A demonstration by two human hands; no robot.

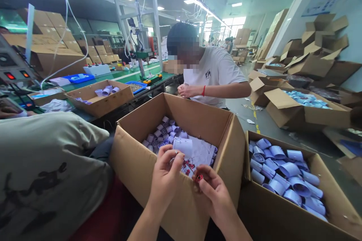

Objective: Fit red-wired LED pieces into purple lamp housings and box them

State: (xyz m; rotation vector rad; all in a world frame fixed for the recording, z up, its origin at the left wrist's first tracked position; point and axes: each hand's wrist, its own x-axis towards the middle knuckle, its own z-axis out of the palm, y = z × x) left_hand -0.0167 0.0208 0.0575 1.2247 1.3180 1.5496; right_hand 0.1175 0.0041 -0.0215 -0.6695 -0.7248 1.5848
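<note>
My left hand (166, 169) is closed, thumb against forefinger, on a tiny pale piece (177, 152) at the fingertips, too small to name. Beside it, my right hand (213, 190) pinches a small red part (199, 177). Thin dark wires seem to run between the two hands. Both hands are over the near edge of a large cardboard box (147, 158). Inside, more small red parts (187, 166) rest on a white sheet (202, 148). A larger white plastic cylinder (182, 146) lies on that sheet. Short white cylinders (161, 133) fill the box's left side.
To the right stands a cardboard box (336, 199) of white plastic tubes (292, 169). A co-worker (217, 71) sits across from me, and another person's grey shirt (48, 173) is close at left. Behind is a green workbench (158, 69) with a shallow carton (104, 101).
</note>
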